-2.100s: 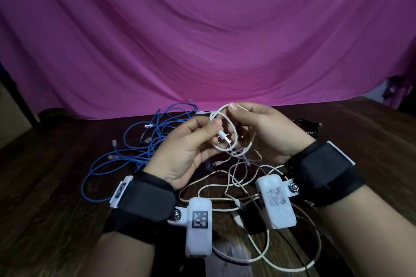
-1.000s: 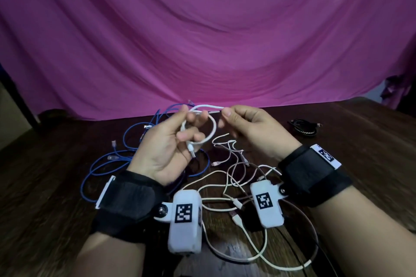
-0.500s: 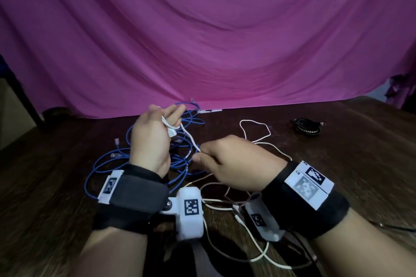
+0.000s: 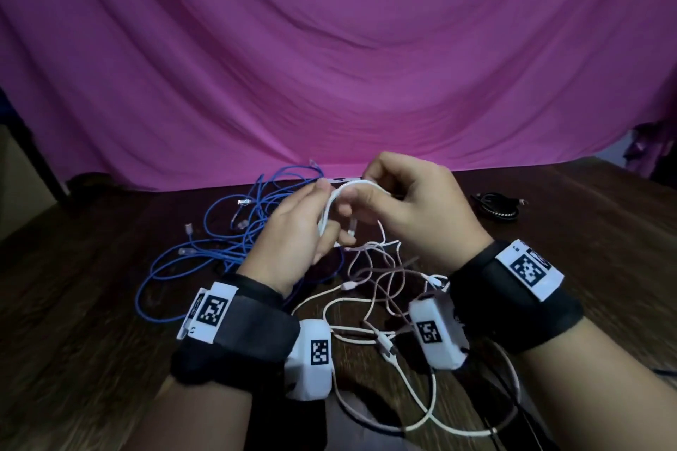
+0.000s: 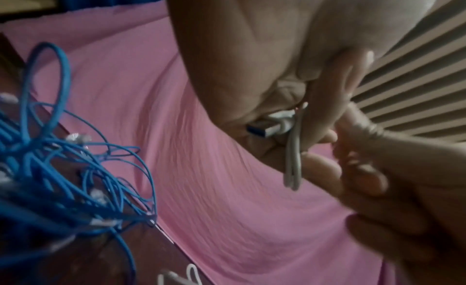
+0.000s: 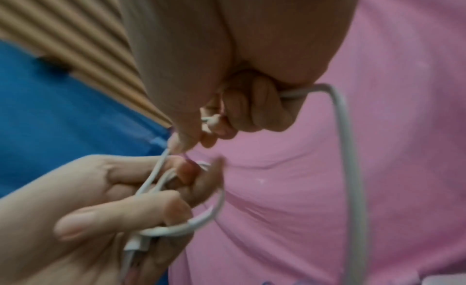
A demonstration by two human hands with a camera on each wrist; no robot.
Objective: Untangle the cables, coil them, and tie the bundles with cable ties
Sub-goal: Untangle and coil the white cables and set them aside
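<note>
A small coil of white USB cable (image 4: 335, 199) is held up over the table between both hands. My left hand (image 4: 329, 218) grips the coil's loops (image 5: 293, 161), with the USB plug (image 5: 264, 128) tucked against its palm. My right hand (image 4: 366, 190) pinches the same cable (image 6: 349, 149) at the top of the coil, fingers curled round it. The loose tail drops to a tangle of white and pinkish cables (image 4: 381, 278) on the table. Further left lies a tangle of blue network cables (image 4: 234, 234). No cable tie is clearly visible.
The dark wooden table (image 4: 91, 286) carries a black coiled bundle (image 4: 498, 210) at the back right. More white cable (image 4: 425, 417) loops near the front edge between my forearms. A pink curtain (image 4: 329, 66) hangs close behind the table.
My right hand, which had drawn the cable down toward me, has risen back to the left hand and laid the cable on the coil. The left hand shifted slightly right.
</note>
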